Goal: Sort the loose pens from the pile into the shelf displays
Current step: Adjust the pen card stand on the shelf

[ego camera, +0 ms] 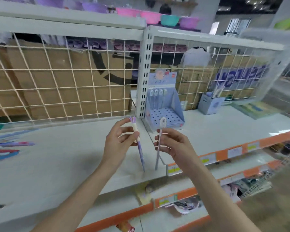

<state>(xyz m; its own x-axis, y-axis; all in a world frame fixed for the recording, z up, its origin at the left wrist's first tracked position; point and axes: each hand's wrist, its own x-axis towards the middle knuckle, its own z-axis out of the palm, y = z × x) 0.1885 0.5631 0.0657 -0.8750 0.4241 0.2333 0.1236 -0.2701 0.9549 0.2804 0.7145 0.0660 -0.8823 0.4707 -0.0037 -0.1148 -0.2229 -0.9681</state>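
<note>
Two pens are held upright above the white shelf (57, 164), both in front of the perforated display stand (164, 118), which serves as the reference point here. The purple pen (140, 148) — cream grip, purple topper — sits to the stand's front left, pinched between the curled fingers and thumb of the left hand (119, 141), tip pointing down. The white-capped pen (158, 148), with a rounded figure top, hangs directly in front of the stand, gripped near its upper shaft by the right hand (171, 144), fingers closed round it. The two pens are near each other but apart. In the stand's rear row stand four matching pens (158, 95); the remaining holes show nothing in them. To the stand's right is a small blue box (209, 104) holding a few pens. Far to the stand's left, at the shelf edge, lies the loose pile (5, 149) — blurred. Behind the stand runs a wire grid (65, 81) fronting cardboard cartons (49, 72).
</note>
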